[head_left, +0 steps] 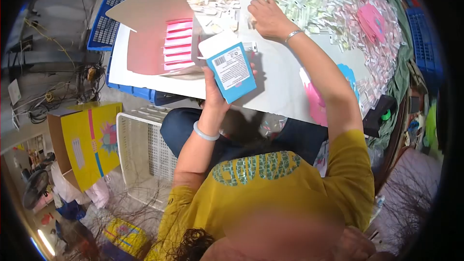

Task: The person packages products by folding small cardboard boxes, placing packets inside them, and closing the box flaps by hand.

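Observation:
My left hand (215,88) is wrapped round a small blue box (235,74) with a white printed label and barcode, its white top flap standing up. Farther out, my right hand (269,18) rests at the near edge of a heap of small pale plastic pieces (302,7); its fingers are curled down, and what they grip, if anything, is hidden. Just left of the blue box stands a larger open carton (150,50) with its lid raised. Inside it, several pink-and-white packs (178,44) form a row.
Pink and blue flat card pieces (316,99) lie at the right of the white table (285,84). A bright pink bundle (371,22) sits on the heap. Blue crates (107,24) flank the table; a white plastic basket (145,152) and a yellow carton (89,145) stand at left.

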`<state>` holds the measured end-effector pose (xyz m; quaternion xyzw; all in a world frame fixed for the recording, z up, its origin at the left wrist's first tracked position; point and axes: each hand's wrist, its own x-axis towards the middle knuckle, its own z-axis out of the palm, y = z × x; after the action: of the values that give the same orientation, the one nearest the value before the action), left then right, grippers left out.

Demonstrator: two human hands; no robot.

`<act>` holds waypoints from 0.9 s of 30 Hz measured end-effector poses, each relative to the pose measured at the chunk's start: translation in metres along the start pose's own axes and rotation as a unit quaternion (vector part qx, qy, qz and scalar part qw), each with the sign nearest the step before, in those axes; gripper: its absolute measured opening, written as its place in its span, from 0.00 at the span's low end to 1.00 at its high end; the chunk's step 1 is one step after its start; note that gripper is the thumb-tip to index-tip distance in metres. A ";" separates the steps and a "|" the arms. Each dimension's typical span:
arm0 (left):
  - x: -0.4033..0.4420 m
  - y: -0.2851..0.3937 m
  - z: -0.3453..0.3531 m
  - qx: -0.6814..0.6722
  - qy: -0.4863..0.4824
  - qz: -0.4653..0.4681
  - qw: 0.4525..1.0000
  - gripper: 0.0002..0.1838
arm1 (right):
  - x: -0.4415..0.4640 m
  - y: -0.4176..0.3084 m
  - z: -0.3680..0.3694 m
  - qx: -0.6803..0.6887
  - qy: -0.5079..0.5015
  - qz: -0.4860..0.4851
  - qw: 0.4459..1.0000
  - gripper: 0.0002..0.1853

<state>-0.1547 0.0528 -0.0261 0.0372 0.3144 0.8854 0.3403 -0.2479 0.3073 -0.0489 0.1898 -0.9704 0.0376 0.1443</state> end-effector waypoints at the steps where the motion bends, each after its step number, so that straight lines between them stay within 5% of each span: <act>1: 0.000 -0.002 0.000 -0.008 0.007 0.004 1.000 0.56 | -0.004 -0.001 0.000 0.020 0.051 -0.009 0.998 0.14; 3: 0.000 0.001 0.000 -0.026 -0.004 0.004 1.000 0.57 | -0.014 -0.003 -0.001 0.054 0.149 -0.024 0.987 0.14; 6: -0.003 0.003 0.002 -0.069 -0.002 -0.003 0.998 0.57 | -0.029 -0.026 -0.029 0.268 0.214 0.182 0.921 0.15; 7: -0.002 0.004 0.001 -0.066 -0.013 0.008 0.998 0.56 | -0.040 -0.044 -0.062 0.375 0.148 0.290 0.868 0.15; 9: -0.001 0.006 0.001 -0.064 -0.021 0.022 0.997 0.55 | -0.063 -0.069 -0.089 0.522 0.229 0.202 0.796 0.12; 10: -0.002 0.007 0.003 -0.066 -0.019 0.022 0.997 0.55 | -0.077 -0.093 -0.122 0.649 0.188 0.212 0.706 0.09; 12: 0.000 0.006 0.005 -0.065 -0.023 0.018 0.997 0.54 | -0.100 -0.131 -0.172 0.681 0.185 0.107 0.701 0.06; 15: 0.001 -0.001 0.006 -0.053 -0.027 0.002 0.998 0.54 | -0.132 -0.160 -0.215 0.831 0.135 -0.018 0.539 0.11; 19: 0.005 -0.012 0.006 -0.040 -0.015 -0.012 0.999 0.53 | -0.143 -0.174 -0.252 0.860 0.258 -0.167 0.407 0.09; 27: 0.015 -0.031 0.012 0.000 -0.010 -0.039 0.999 0.54 | -0.190 -0.162 -0.263 0.797 0.272 -0.210 0.496 0.10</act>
<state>-0.1452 0.0865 -0.0370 0.0341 0.3125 0.8711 0.3774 0.0518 0.2595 0.1498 0.4026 -0.3727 0.8136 0.1927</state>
